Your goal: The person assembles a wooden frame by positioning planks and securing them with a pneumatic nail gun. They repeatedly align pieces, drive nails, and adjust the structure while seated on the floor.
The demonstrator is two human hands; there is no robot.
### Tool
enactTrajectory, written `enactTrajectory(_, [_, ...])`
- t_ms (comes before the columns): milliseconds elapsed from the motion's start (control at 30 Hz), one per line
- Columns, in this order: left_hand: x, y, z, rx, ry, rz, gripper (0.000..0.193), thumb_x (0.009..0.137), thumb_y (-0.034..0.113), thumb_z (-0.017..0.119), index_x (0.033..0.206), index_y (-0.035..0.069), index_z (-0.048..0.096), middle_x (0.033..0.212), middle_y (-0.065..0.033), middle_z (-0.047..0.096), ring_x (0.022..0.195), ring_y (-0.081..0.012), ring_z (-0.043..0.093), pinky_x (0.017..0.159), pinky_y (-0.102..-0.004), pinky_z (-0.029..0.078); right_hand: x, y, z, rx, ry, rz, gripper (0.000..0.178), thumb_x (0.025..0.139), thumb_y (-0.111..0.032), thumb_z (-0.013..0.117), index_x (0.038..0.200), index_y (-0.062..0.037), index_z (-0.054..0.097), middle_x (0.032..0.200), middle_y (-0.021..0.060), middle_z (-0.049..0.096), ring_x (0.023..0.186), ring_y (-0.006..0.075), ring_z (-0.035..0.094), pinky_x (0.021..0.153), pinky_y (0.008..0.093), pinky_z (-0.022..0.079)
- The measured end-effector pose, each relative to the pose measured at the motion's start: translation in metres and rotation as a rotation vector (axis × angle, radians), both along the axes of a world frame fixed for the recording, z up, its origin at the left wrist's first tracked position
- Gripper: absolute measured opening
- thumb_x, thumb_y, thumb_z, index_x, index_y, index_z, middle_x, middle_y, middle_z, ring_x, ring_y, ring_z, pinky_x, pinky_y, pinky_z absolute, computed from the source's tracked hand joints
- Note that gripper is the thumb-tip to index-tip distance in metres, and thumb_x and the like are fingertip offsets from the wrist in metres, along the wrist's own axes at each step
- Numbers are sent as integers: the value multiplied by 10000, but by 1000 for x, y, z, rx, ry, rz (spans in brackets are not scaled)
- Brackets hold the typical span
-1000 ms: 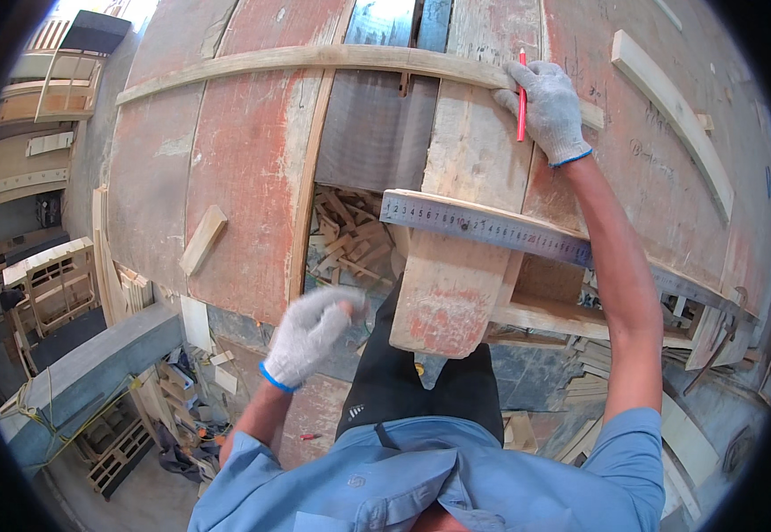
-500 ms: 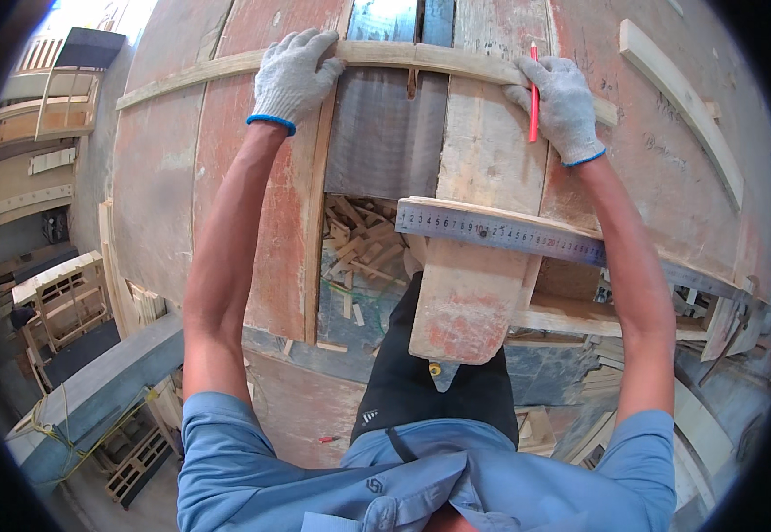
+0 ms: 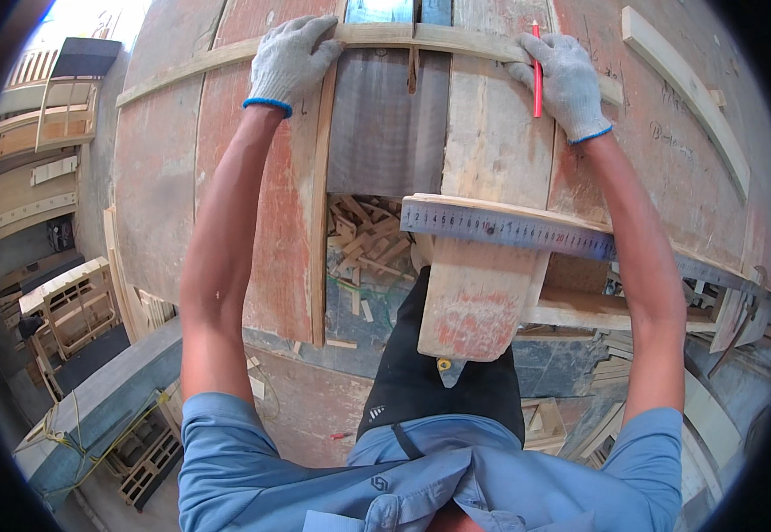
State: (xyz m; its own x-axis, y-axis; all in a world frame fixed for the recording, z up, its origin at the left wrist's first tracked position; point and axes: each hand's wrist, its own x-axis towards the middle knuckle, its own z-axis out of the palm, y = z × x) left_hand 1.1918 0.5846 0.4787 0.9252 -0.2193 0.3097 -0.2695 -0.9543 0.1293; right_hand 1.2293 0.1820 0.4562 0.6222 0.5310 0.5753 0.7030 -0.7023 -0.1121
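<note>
A long, thin wooden strip lies crosswise over the far part of the plank worktop. My left hand, in a white knit glove with a blue cuff, is closed over its left part. Farther right, my right hand, gloved alike, grips the strip near its right end. That hand also holds a red pencil, its tip pointing away from me. Between the hands, the strip crosses a dark panel set among the planks. The fingers' undersides are hidden by the gloves.
A long metal ruler lies along a wooden board, nearer to me. A board end juts toward my legs. Offcuts fill an opening below the worktop. A curved wooden piece rests at far right; wooden frames stand at left.
Both hands have moved the wooden strip a little farther from me across the worktop. The pencil has travelled along in my right hand.
</note>
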Motion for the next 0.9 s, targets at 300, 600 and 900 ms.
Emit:
enactTrajectory(300, [4, 10, 6, -45, 36, -56, 369, 879, 264, 673, 1235, 170, 698, 1163, -124, 694, 1090, -357, 644, 979, -461, 505, 0, 3, 17, -76, 70, -162, 412, 833, -393, 762, 1113, -97, 696, 938, 131, 653, 942, 351, 625, 831, 461, 501])
enactTrajectory(600, [-204, 10, 63, 47, 222, -226, 422, 772, 95, 727, 1187, 138, 670, 1232, -106, 637, 1221, -349, 577, 1042, -460, 478, -151, -35, 110, 109, 473, -159, 344, 891, -94, 714, 1228, -43, 673, 1124, 141, 663, 1087, 270, 626, 961, 396, 489])
enactTrajectory(900, [-353, 67, 57, 182, 145, 594, 473, 832, 141, 698, 1296, 103, 616, 1200, -190, 654, 1178, -390, 612, 1008, -472, 491, -236, -15, 126, 324, 766, -78, 439, 797, -39, 764, 1223, 4, 665, 1103, 125, 638, 1061, 254, 621, 995, 365, 470])
